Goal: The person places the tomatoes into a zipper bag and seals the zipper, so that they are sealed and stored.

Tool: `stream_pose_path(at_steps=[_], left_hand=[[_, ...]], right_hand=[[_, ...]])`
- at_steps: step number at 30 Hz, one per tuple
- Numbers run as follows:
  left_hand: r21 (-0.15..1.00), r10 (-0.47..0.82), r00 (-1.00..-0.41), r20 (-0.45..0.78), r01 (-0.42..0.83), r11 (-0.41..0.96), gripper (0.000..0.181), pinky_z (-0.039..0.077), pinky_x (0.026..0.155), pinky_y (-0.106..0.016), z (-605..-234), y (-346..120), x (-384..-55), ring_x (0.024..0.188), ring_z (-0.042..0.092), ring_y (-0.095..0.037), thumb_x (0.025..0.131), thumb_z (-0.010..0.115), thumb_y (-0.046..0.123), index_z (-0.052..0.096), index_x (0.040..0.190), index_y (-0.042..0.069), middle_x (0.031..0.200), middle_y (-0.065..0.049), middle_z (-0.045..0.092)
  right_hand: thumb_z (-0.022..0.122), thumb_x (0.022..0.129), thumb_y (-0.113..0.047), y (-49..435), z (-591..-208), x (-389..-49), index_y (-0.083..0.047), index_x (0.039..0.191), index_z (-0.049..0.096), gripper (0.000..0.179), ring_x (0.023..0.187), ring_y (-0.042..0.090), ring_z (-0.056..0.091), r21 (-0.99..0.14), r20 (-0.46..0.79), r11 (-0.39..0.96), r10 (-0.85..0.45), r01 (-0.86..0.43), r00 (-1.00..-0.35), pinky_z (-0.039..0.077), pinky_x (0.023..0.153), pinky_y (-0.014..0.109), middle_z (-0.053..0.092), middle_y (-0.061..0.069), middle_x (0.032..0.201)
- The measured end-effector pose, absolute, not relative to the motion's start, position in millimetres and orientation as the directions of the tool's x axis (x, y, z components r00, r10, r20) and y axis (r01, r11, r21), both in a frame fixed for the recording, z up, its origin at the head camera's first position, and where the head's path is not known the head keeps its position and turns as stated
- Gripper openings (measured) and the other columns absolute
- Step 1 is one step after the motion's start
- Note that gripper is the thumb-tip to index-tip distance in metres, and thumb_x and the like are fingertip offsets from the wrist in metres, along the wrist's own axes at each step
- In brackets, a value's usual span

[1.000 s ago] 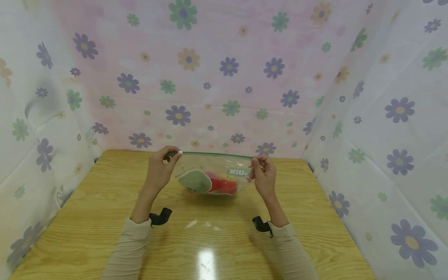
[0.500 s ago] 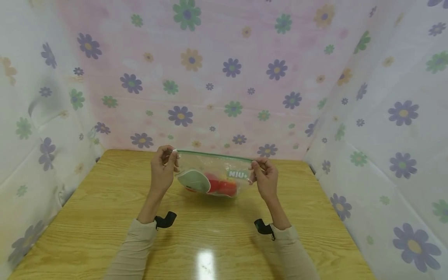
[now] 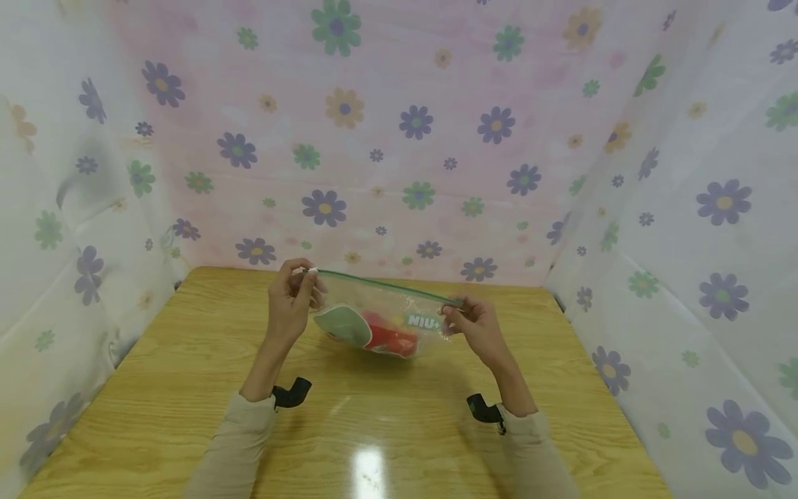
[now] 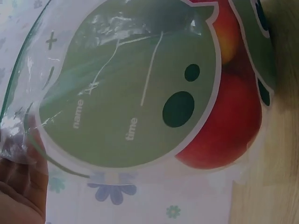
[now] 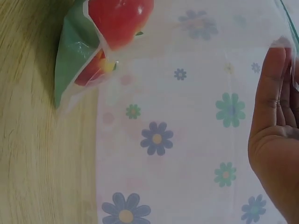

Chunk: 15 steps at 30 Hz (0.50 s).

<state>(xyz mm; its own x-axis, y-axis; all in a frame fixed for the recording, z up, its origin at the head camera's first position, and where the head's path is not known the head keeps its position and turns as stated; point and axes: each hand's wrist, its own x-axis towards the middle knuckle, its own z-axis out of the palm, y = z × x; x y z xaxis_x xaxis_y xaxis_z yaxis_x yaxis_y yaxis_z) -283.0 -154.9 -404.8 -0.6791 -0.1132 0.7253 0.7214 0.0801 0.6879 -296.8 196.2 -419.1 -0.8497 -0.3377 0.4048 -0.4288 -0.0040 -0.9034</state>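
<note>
A clear zip bag with a green zip edge and a "NIU+" label hangs between both hands, close over the table. My left hand pinches its upper left corner, where a small white piece shows at the fingertips. At the other top corner, my right hand pinches the zip edge, lower than the left. Smooth red and yellow fruit lies in the bottom of the bag, partly hidden behind a green printed panel marked "name" and "time". In the right wrist view, red fruit with a small green bit shows through the plastic.
The wood-grain table reflects a bright light near its front. Flower-printed cloth encloses the table at the back and both sides. Black curved mounts sit at the wrists, beside beige sleeves.
My right hand has lowered with its corner of the bag, so the zip edge now slopes down to the right. My left hand has shifted slightly left, still gripping its corner.
</note>
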Motion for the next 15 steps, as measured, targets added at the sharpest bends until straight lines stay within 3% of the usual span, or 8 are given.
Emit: stream_pose_path(at_steps=[6, 15], left_hand=[[0.743, -0.081, -0.738, 0.669, 0.667, 0.061, 0.016, 0.054, 0.054, -0.021, -395, -158, -271, 0.054, 0.062, -0.013, 0.105, 0.052, 0.001, 0.057, 0.116, -0.01, 0.069, -0.006, 0.068], [0.882, -0.123, -0.873, 0.472, 0.468, 0.06, 0.028, 0.054, 0.052, -0.022, -383, -164, -261, 0.055, 0.063, -0.009, 0.106, 0.056, 0.016, 0.067, 0.113, -0.009, 0.065, 0.008, 0.068]], right_hand=[[0.053, 0.107, -0.009, 196, -418, -293, 0.008, 0.113, 0.059, 0.019, 0.072, 0.011, 0.067, -0.891, 0.429, 0.004, -0.321, -0.455, -0.844, 0.062, 0.058, 0.035, 0.069, -0.002, 0.096], [0.052, 0.106, -0.005, 191, -404, -285, 0.012, 0.113, 0.057, 0.019, 0.069, 0.011, 0.065, -0.858, 0.49, 0.009, -0.282, -0.513, -0.825, 0.06, 0.053, 0.032, 0.068, -0.002, 0.092]])
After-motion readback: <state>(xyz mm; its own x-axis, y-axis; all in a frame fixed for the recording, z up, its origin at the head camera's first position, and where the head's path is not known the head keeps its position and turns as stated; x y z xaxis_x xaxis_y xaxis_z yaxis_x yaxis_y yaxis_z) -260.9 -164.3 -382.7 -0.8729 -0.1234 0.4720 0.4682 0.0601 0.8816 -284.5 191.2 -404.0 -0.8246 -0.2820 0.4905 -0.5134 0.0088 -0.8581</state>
